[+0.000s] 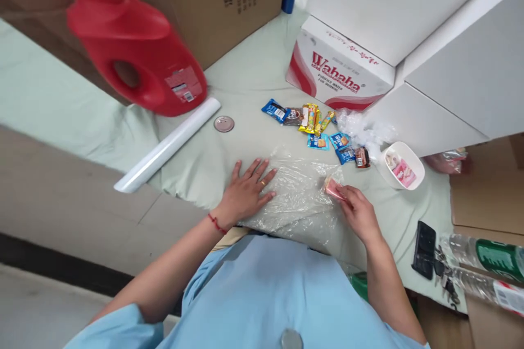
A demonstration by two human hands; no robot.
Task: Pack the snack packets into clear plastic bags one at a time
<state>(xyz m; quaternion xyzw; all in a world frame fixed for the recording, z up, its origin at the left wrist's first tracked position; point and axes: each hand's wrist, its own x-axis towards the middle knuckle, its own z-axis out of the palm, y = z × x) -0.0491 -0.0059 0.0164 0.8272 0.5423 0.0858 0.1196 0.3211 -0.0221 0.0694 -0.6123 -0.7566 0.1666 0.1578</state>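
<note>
A sheet of clear plastic film [297,191] lies wrinkled on the cloth-covered table in front of me. My left hand [246,190] rests flat on its left edge, fingers spread. Between the fingers and thumb of my right hand [359,210] is a small pink snack packet [334,188], over the right part of the film. Beyond the film lie several snack packs: a blue packet [275,111], yellow-wrapped bars [310,118], light blue cracker packets [318,142] and a small brown packet [362,157]. Right of them stands a white tub [403,166] with pink packets inside.
A white roll [167,144] and a round metal tin lid [224,124] lie at the left, by a red detergent jug [143,60]. Crumpled clear plastic [364,128] sits before a Wahaha carton [341,68]. At right are a phone [424,250], keys [446,278] and plastic bottles [487,253].
</note>
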